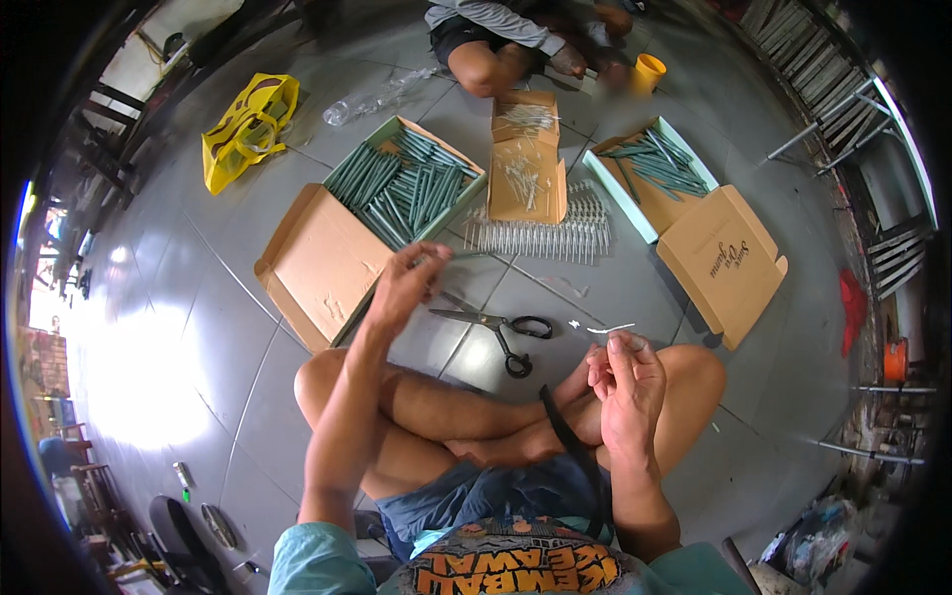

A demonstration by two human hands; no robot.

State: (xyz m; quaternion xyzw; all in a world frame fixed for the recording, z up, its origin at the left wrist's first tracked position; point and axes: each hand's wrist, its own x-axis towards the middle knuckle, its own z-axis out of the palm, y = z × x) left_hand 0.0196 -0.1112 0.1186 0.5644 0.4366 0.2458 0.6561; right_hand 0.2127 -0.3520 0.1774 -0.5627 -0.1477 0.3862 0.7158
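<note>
Head view: right hand (629, 382) pinches a white strip (611, 329), crosswise at its fingertips; left hand (402, 286), blurred, can't tell its grip, sits nearer the green sticks (402, 186) just beyond.

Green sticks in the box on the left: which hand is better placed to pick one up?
Probably the left hand: it is close to that open box of green sticks, though whether it already holds something is unclear. The right hand is farther away and pinches a thin white strip.
</note>
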